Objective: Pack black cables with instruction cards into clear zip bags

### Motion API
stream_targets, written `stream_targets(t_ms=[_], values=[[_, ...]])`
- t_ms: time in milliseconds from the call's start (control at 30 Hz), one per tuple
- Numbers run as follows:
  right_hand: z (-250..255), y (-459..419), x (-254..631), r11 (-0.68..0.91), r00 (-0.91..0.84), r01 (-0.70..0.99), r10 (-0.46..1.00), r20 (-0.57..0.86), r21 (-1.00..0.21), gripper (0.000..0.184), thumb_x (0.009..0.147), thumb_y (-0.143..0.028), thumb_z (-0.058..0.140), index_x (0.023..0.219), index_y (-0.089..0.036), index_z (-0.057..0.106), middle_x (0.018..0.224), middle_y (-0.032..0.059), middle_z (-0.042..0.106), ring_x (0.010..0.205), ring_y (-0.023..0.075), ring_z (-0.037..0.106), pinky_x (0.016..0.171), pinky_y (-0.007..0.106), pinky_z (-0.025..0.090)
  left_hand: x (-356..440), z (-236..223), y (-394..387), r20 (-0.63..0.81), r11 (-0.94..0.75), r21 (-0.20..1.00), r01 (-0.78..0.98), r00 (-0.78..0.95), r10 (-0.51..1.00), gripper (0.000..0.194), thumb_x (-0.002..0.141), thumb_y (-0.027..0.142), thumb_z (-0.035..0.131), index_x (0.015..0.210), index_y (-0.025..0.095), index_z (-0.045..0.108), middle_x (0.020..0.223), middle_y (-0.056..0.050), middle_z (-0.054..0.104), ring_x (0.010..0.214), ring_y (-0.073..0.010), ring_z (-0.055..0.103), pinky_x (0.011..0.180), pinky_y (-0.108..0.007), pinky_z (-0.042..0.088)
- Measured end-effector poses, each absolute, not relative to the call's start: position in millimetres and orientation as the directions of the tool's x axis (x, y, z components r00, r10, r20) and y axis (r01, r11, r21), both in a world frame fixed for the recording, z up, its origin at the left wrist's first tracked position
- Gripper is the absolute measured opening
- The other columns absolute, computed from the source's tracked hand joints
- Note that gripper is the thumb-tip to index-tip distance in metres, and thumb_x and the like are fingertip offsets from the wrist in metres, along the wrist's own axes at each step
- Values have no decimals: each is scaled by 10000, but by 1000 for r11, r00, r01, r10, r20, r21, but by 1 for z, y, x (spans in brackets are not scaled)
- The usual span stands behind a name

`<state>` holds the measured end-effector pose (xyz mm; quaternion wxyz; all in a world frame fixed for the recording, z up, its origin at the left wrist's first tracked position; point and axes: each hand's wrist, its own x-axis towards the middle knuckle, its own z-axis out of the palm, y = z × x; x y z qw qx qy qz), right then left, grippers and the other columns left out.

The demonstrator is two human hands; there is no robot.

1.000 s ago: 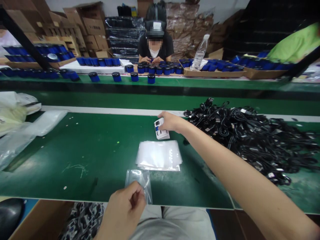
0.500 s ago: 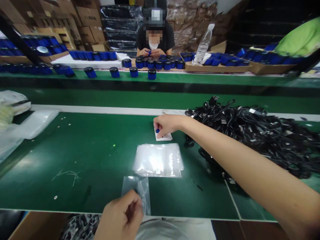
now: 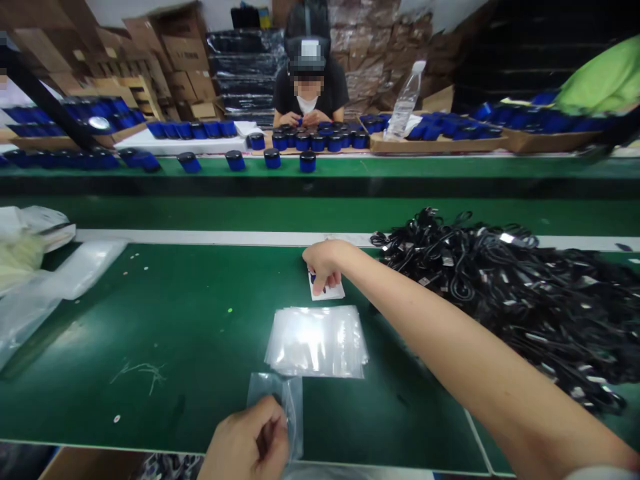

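My left hand (image 3: 255,437) is closed at the front edge of the green table, pinching a small clear plastic bag (image 3: 295,417) that lies flat under its fingers. Farther off, with the arm stretched across from the right, my right hand (image 3: 326,265) has its fingers curled over a small stack of white printed cards (image 3: 330,291). Thumb and fingers close on the top card; the hand covers most of its print. Between the two hands lies a stack of clear plastic bags (image 3: 315,341).
A large heap of black cables (image 3: 480,280) lies on the right. Plastic wrapping (image 3: 87,270) sits at the left. Beyond the white strip, blue jars with black lids (image 3: 307,162) stand on a raised ledge, near a water bottle (image 3: 406,100). A co-worker (image 3: 310,87) sits opposite.
The whole scene sits lower in the view. My right hand has shifted its fingers over the cards, uncovering a bit of the stack. My left hand keeps hold of the bag.
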<state>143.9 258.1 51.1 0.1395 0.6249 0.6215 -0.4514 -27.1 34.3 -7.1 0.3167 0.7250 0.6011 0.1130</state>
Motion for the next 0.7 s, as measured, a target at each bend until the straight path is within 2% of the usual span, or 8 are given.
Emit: stream_targets(t_ms=[167,300,400,533,633,700], values=[[62,249,159,-211,-195,850,724,-661,-482,233,909,-305,584,1072,-138,593,1024,56,633,828,173,640,717,358,545,-26,-7,32,-218,-86,581,809,256,942,239,821,235,332,586,235,374,426,77,416,393,-108,479,441,-192,338],[75,233,185,-184,-122,789,889,-442,-587,301,832,-410,663,869,-113,633,763,64,656,673,167,632,598,264,515,-27,-6,31,-203,-89,593,801,255,946,253,832,254,329,583,236,369,444,77,426,392,-105,497,442,-192,344],[69,224,201,-189,-54,726,943,-328,-661,372,877,-477,570,848,-108,610,694,91,646,598,163,623,526,236,504,-25,-6,31,-205,-83,599,796,253,945,248,833,255,330,590,236,377,438,80,441,385,-104,499,437,-192,341],[49,216,198,-233,-103,629,921,-376,-742,430,928,-508,443,906,-101,579,643,69,635,480,138,608,448,233,522,-24,-6,31,-179,-103,596,796,257,950,254,834,262,329,586,235,375,430,84,427,404,-106,500,456,-195,341],[40,215,184,-250,-138,592,905,-402,-766,486,857,-532,561,1090,-108,506,625,34,637,447,151,609,406,239,513,-24,-6,30,-151,-132,578,805,265,952,249,826,248,334,585,232,394,434,86,424,406,-103,485,458,-195,337],[38,216,175,-263,-150,585,894,-422,-767,492,831,-475,630,1127,-110,484,633,24,646,455,155,621,415,236,514,-24,-6,30,-124,-155,564,811,269,955,241,817,235,345,583,230,403,434,86,429,403,-101,472,455,-193,332]])
